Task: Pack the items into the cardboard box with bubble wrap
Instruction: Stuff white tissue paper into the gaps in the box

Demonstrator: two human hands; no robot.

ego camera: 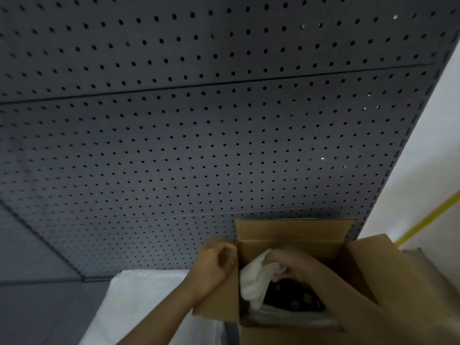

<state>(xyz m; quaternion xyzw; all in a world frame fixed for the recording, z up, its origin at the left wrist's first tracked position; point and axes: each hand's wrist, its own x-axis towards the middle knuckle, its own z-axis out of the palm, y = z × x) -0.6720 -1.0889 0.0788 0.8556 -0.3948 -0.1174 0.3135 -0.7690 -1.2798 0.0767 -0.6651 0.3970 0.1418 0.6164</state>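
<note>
Nearest the camera, two bare forearms reach up from the lower edge toward an open cardboard box (293,236) that sits at the bottom right of the view. The right hand (288,261) is inside the box, its fingers curled round a white cloth-like item (258,277), gripping it at the upper end while the rest of the item drapes down along the box's left inner wall. Below and just beside that white item lies a dark item with pale spots (291,296), deep in the box; under it, along the near inner edge, a strip of pale crinkled material shows, which looks like bubble wrap, though it is too blurred to be sure. The left hand (214,263) is outside the box, its fingers curled over the left flap (219,307) at the top corner, holding it turned outward. The right flap (388,270) slopes away to the right and the far flap stands upright. To the left of the box, under the left forearm, a sheet of bubble wrap (139,302) lies spread on the worktop (49,312), touching the box's left side. Beyond all this rises a dark grey pegboard panel (199,120), filling most of the view, and at the far right a pale wall (433,158) with a yellow line (428,220) running diagonally.
</note>
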